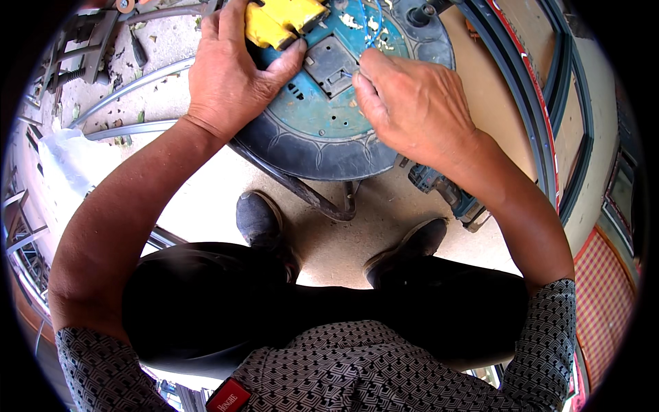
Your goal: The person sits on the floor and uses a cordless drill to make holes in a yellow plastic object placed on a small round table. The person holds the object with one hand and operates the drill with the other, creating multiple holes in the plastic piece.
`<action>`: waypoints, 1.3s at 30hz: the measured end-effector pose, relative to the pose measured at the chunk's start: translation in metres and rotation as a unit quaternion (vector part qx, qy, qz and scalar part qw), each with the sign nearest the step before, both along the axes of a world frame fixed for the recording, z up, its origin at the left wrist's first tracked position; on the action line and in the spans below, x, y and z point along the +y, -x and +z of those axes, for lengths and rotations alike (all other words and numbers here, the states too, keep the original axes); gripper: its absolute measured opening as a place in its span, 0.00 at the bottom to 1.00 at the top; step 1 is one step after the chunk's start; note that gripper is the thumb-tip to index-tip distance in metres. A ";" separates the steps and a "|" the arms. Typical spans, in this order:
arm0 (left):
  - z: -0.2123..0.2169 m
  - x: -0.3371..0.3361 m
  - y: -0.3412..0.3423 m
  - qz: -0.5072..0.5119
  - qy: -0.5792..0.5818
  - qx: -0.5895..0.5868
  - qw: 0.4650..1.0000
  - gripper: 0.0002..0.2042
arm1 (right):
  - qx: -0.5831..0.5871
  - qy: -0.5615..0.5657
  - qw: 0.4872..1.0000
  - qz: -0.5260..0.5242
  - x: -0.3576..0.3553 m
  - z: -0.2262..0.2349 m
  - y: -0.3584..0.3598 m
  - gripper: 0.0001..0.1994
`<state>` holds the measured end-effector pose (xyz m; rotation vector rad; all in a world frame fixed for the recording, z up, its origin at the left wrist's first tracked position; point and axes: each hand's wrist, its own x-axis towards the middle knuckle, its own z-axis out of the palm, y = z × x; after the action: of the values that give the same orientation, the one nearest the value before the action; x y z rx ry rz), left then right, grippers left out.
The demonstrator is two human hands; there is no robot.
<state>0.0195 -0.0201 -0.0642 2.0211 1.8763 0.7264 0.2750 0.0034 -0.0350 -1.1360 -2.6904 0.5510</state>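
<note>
A round cable reel (pixel 312 156) with a black rim and a worn teal face lies before me. My left hand (pixel 230 75) is closed round a yellow plastic block (pixel 278 19) at its far left, the thumb along the near edge. A grey rectangular plate (pixel 322 58) with a slot sits mid-face. Just right of that slot, my right hand (pixel 419 103) is pinched shut on what looks like the end of a thin blue wire (pixel 348 75). More blue wire (pixel 371 26) loops above this hand, among pale crumbs. My right fingers partly hide the pinched end.
A dark tubular leg (pixel 295 189) curves out below the reel. A cordless drill (pixel 446 196) lies on the floor at the right, near my shoe (pixel 410 248). Long black frame profiles (pixel 528 82) stand farther right. Metal strips and clear plastic (pixel 72 154) lie at the left.
</note>
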 end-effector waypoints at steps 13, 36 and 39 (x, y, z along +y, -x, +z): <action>-0.009 0.001 0.003 -0.012 -0.040 0.011 0.999 0.46 | -0.019 -0.003 1.000 -0.013 0.000 -0.001 0.006 0.14; 0.001 0.002 -0.002 -0.008 -0.034 0.024 0.999 0.45 | -0.095 -0.002 0.995 -0.026 -0.003 0.005 0.016 0.23; 0.000 0.000 -0.003 0.000 -0.035 0.018 0.999 0.45 | -0.088 -0.012 0.996 -0.023 -0.002 0.002 0.016 0.23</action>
<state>0.0225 -0.0198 -0.0637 2.0897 1.8951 0.7708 0.2590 0.0012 -0.0328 -1.2917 -2.8003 0.4300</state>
